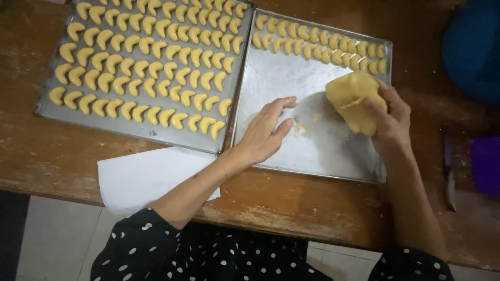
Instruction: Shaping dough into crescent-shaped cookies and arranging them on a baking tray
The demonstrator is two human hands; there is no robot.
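Dough lump (354, 101) slants top-left to bottom-right, gripped in right hand (388, 122)

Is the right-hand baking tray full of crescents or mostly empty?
Mostly empty. The right tray has just two rows of dough crescents along its far edge; the rest is bare metal.

Far tray (49, 106): a metal sheet on my left, filled with rows of pale yellow crescent cookies (148, 60) — all curled the same way, close together but apart.
Paper (143, 179): a white sheet lying on the table just below that tray, its lower edge hanging past the table's front.
Table (47, 151): worn brown wood, scuffed and pale along the near edge.
Blue thing (471, 49): rounded, at my upper right — too blurred to tell what it is.
Purple thing (487, 164): at the right edge, partly cut off.
Floor (54, 239): light tiles below the table.
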